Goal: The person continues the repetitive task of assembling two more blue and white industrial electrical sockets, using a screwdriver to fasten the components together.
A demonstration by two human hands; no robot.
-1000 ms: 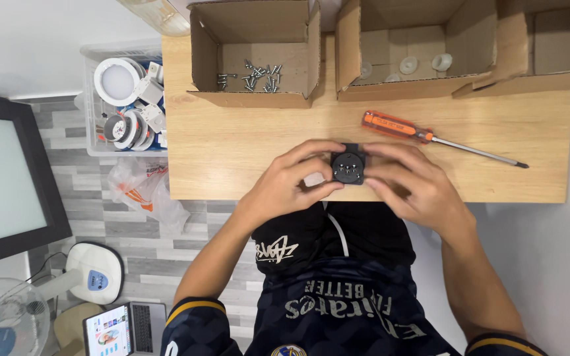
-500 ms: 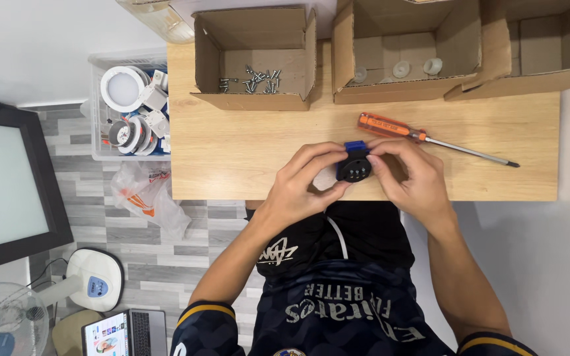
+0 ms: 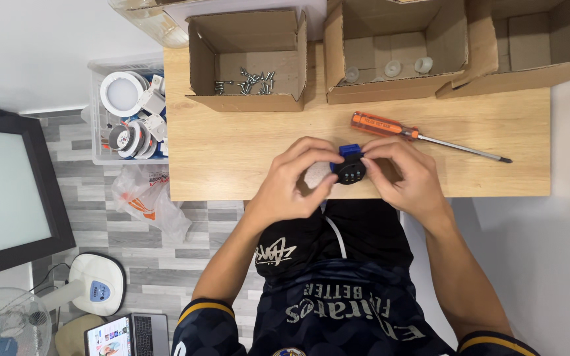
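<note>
Grip of both hands [image 3: 357,178] around black part [image 3: 351,171]

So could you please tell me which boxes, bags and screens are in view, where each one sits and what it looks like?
Left box: back of desk, open brown cardboard, screws inside.
Middle box: right of it, open brown cardboard, small white parts inside.
Right box: desk's back right, open brown cardboard.
Bag: floor left of desk, clear crumpled plastic with orange.
Monitor: far left, black frame, pale screen.
Laptop: bottom left floor, lit screen.
</note>
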